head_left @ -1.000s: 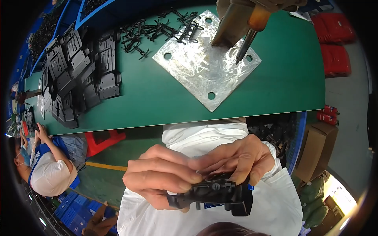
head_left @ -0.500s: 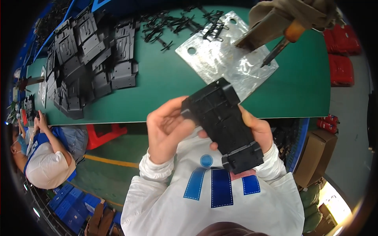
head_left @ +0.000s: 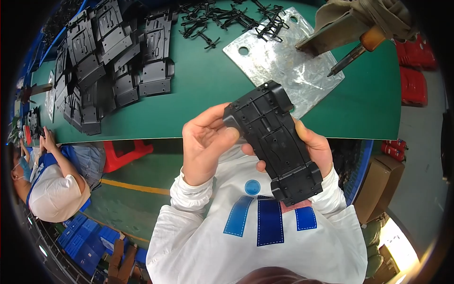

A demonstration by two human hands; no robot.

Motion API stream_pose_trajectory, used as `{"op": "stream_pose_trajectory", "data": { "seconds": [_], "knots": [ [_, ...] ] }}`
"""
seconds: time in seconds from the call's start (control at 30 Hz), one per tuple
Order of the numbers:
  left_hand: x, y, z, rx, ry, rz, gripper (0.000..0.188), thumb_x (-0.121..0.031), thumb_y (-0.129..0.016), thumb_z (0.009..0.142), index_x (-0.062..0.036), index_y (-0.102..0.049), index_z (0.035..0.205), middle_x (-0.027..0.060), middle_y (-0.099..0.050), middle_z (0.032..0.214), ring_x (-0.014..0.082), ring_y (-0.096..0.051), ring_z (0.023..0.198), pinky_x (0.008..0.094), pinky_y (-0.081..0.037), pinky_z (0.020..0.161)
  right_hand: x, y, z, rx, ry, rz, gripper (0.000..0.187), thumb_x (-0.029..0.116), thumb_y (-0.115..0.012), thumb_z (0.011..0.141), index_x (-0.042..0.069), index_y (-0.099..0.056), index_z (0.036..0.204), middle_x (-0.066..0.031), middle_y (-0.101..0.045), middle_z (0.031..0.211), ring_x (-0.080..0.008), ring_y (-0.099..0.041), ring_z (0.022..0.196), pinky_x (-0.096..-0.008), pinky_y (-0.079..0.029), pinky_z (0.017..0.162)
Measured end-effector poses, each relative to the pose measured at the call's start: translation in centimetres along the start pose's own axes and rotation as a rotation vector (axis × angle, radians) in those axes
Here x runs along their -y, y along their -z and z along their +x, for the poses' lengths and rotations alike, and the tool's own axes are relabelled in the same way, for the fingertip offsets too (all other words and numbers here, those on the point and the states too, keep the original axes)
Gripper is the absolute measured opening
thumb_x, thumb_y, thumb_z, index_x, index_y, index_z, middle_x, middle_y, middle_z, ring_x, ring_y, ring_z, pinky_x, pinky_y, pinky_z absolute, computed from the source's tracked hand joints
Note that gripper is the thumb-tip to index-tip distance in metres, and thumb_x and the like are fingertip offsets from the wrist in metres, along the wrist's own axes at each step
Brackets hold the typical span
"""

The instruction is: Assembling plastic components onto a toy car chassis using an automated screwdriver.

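Note:
I hold a black moulded plastic part (head_left: 279, 146), long and ribbed with wider ends, slantwise in front of my chest. My left hand (head_left: 205, 144) grips its upper left corner, thumb on the face that shows. Around its right long edge wraps my right hand (head_left: 316, 149), with fingertips coming out at the left edge. Beyond the part lies a shiny metal plate (head_left: 269, 59) with round holes. Over the plate's right side points a soldering iron (head_left: 354, 54) with an orange-brown handle, beside a cloth-wrapped metal bar (head_left: 326, 40).
Similar black plastic parts (head_left: 156, 52) are piled at the left of the green table (head_left: 198, 80). Several thin black clip-like pieces (head_left: 236, 19) lie at the back, some on the plate. A co-worker (head_left: 59, 184) sits at left near a red stool (head_left: 125, 156). A cardboard box (head_left: 378, 187) stands at right.
The table and everything on it have shifted slightly up and right in the picture. The part has moved slightly right and up, still in both hands, its surface details now sharper.

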State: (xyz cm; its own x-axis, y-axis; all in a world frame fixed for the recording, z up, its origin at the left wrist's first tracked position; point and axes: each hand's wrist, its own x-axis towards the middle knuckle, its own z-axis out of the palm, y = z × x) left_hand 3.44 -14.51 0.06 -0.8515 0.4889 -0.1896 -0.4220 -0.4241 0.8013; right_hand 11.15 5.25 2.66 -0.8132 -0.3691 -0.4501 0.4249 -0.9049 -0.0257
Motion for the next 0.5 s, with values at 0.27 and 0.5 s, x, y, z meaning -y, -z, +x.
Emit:
{"op": "stream_pose_trajectory", "data": {
  "seconds": [0.27, 0.5],
  "knots": [
    [-0.25, -0.06, -0.02, 0.043, 0.046, -0.012, 0.041, 0.000, -0.065, 0.091, 0.0112, -0.056, 0.130, 0.0177, -0.068, 0.114, 0.0185, -0.067, 0.097, 0.0324, -0.057, 0.085, -0.13, 0.47, -0.38, 0.017, -0.007, 0.053, 0.066, 0.038, -0.047, 0.104, 0.003, -0.025, 0.156, -0.0291, -0.043, 0.148, -0.0458, -0.055, 0.128, -0.0493, -0.060, 0.091],
    [-0.41, -0.37, 0.04, 0.038, 0.046, 0.010, 0.041, -0.001, -0.066, 0.092, 0.0108, -0.056, 0.130, 0.0174, -0.068, 0.114, 0.0178, -0.067, 0.099, 0.0324, -0.056, 0.087, -0.34, -0.04, -0.36, -0.075, 0.018, 0.121, 0.069, 0.041, -0.049, 0.102, 0.003, -0.028, 0.156, -0.0350, -0.046, 0.142, -0.0501, -0.059, 0.117, -0.0526, -0.062, 0.083]
  ]
}}
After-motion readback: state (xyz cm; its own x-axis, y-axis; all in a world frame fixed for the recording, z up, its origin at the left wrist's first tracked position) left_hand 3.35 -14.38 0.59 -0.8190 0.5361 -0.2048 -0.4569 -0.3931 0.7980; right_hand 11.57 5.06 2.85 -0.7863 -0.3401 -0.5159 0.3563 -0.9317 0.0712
